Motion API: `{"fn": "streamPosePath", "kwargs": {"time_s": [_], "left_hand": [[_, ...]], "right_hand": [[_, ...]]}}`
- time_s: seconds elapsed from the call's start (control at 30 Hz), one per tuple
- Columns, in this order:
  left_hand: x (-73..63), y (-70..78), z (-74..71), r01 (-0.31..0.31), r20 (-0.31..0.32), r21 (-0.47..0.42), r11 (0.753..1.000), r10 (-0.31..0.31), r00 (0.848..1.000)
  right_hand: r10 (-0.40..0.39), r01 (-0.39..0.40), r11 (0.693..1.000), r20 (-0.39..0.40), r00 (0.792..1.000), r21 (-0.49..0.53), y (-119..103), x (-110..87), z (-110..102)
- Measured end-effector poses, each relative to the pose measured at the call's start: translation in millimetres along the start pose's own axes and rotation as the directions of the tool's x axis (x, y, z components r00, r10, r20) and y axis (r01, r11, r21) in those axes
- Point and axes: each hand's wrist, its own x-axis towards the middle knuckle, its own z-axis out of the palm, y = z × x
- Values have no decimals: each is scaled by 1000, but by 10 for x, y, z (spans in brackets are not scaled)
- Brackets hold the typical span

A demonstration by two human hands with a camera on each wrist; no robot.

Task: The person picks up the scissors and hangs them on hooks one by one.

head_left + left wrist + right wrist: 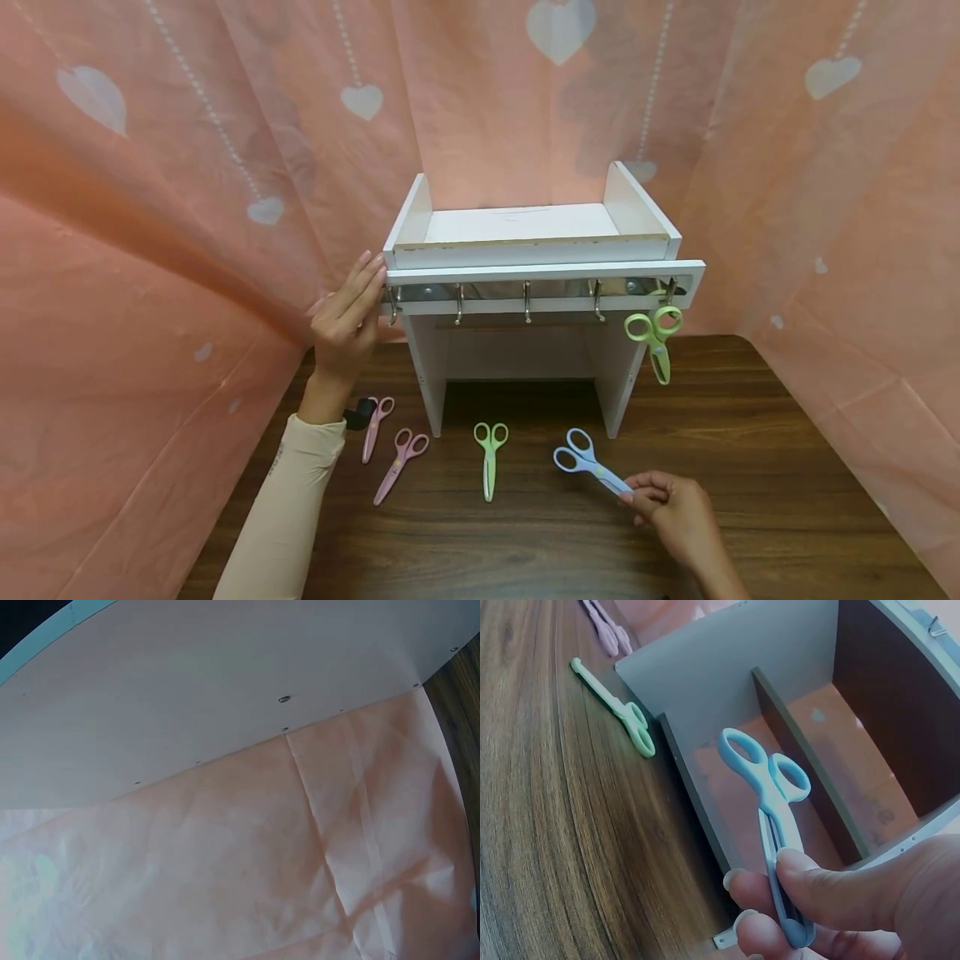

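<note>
Worktop spreads before the white shelf; left grip, fingers extended, touches its edge; right grip pinches blue loop-handled scissors.

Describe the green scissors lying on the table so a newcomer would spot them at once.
On the wooden table stands a white shelf with a row of hooks. In front of it, between the pink scissors and the blue scissors in the right hand, lies the green pair. It differs from them by colour, and lies flat while the other green scissors hang from an end hook.
</note>
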Motion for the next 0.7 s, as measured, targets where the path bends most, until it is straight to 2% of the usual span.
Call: {"fn": "streamPosePath", "kwargs": {"time_s": [0.3,0.5,0.7], "left_hand": [[1,8,0,13,4,-13,1000,-13,1000],[7,10,13,13,-26,7,1000,-13,1000],[14,24,17,14,-23,2,1000,-14,1000]], "right_hand": [[14,-14,999,-15,1000,38,-10,9,12],[-25,27,999,-36,999,41,-27,39,12],[-37,40,997,-36,999,64,-60,46,10]]}}
